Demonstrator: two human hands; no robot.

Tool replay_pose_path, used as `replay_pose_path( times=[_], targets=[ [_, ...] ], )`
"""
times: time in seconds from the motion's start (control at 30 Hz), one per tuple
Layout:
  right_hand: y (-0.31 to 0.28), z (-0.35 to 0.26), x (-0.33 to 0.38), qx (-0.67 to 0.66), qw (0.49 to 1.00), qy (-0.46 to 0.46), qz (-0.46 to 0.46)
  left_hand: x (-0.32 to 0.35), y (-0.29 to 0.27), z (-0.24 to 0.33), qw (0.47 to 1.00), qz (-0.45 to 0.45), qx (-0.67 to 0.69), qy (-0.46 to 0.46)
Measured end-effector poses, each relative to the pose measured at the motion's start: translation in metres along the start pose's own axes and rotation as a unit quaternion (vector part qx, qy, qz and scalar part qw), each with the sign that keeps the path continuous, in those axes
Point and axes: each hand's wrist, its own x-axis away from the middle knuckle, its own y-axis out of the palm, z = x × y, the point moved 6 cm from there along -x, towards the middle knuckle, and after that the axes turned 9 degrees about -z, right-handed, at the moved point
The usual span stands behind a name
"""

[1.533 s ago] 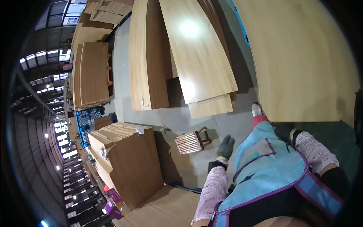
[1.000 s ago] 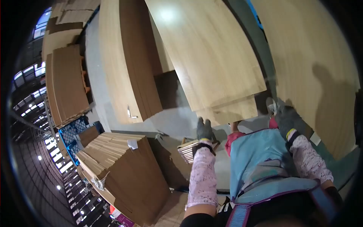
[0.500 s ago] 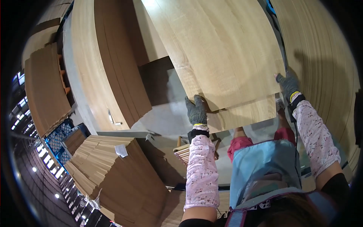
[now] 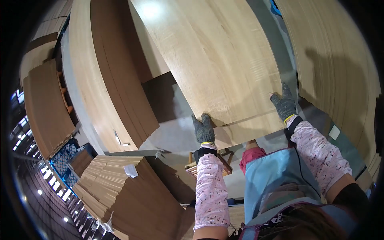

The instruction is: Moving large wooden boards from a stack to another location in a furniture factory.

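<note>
A large pale wood veneer sheet (image 4: 216, 64) tops a stack on the grey floor (image 4: 176, 140), between a taller veneer pile (image 4: 108, 80) and another wide sheet (image 4: 336, 60). Nearer stands a pallet of brown boards (image 4: 128, 196). The gloved left hand (image 4: 204, 128) and gloved right hand (image 4: 284, 105) each pinch the sheet's near edge, grip closed on it.

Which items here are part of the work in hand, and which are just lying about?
In hand: left hand and right hand, both gloved, on the near edge of the top wood sheet.

Lying about: cardboard stack, small wooden stool, blue crate, brown board pile.
</note>
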Motion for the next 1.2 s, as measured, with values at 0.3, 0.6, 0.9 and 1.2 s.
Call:
replay_pose_path(
  times=[0.3,0.6,0.9,1.2],
  targets=[
    [-0.006,0.016,-0.01,-0.034,0.998,0.037,-0.039,0.015,0.008,0.016,0.987,0.143,-0.053,0.057],
    [0.008,0.041,-0.02,-0.158,0.982,0.047,-0.089,0.019,0.002,0.02,0.977,0.181,-0.112,-0.02],
    [-0.007,0.048,-0.038,-0.184,0.979,0.067,-0.05,0.026,0.023,0.035,0.983,0.157,-0.094,-0.006],
    [-0.053,0.12,-0.086,-0.291,0.939,0.112,-0.146,0.044,0.066,0.065,0.996,0.062,-0.061,0.035]
  ],
)
